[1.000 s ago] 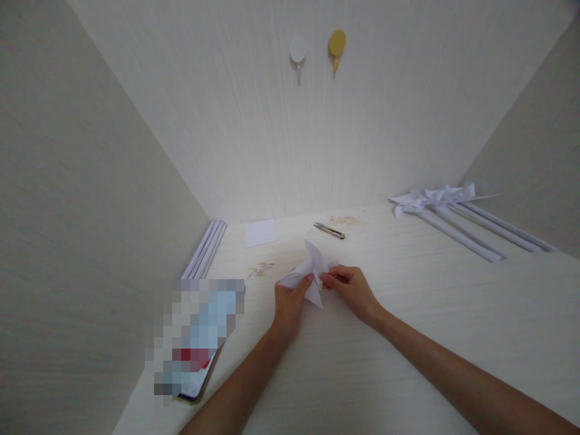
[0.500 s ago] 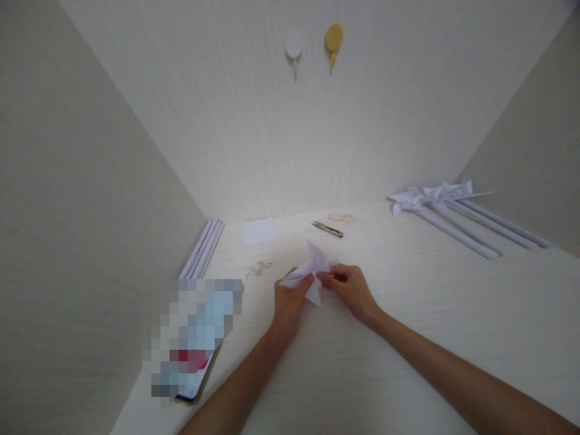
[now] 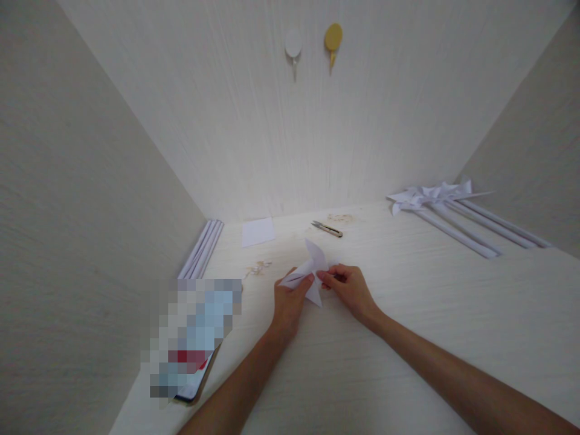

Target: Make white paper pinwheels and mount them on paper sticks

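A white paper pinwheel [image 3: 316, 258] with pointed, folded blades is held just above the table in front of me. My left hand [image 3: 289, 302] grips it from the left, thumb pressed near its middle. On the other side my right hand [image 3: 351, 287] is closed in a pinch at the pinwheel's right edge, its fingertips against the paper. Whether a small piece is also between those fingers cannot be made out. Beyond the hands lie small thread snips [image 3: 327, 229], and a square sheet of white paper [image 3: 258, 232] is to their left.
Rolled paper sticks [image 3: 202, 249] lie at the left wall, with a phone [image 3: 194, 386], partly blurred out, nearer me. Pinwheels on paper sticks [image 3: 428, 196] are piled at the back right. Small scraps [image 3: 259, 267] dot the table. Two hooks [image 3: 333, 37] hang on the back wall.
Almost nothing differs. Both hands keep the same hold on the pinwheel, and the whole view has shifted very slightly.
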The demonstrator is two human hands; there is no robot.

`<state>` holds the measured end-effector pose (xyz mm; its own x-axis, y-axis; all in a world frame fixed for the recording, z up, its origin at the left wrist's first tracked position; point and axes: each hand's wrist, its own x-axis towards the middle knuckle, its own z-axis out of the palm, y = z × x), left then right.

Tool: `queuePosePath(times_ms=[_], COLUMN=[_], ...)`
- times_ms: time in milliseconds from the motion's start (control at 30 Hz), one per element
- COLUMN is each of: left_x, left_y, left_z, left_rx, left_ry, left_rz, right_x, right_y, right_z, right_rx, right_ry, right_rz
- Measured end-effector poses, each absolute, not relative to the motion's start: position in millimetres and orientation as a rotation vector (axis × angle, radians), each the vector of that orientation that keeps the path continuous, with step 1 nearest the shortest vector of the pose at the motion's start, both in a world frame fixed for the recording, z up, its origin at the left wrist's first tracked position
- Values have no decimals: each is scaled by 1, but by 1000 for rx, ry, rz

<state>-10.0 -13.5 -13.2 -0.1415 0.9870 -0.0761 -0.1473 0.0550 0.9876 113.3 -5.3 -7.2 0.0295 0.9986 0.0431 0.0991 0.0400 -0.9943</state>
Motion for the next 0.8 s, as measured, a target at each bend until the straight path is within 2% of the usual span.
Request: queuePosePath(times_ms=[400,700,800], left_x=[-10,-9,-9], left_y=[-15,-14,-14], left_z=[-7,-9,-10], left_rx=[1016,878,919], left_ry=[1254,1123,1146], left_rz=[1354,1371,1345], right_x=[111,102,103], right_y=[-10,-14,-14], right_z=[-4,-6,-7], right_rx=[-1287,-995,-1016], right_ry=[-1322,-945,-934], right_rz=[986,1269,1250])
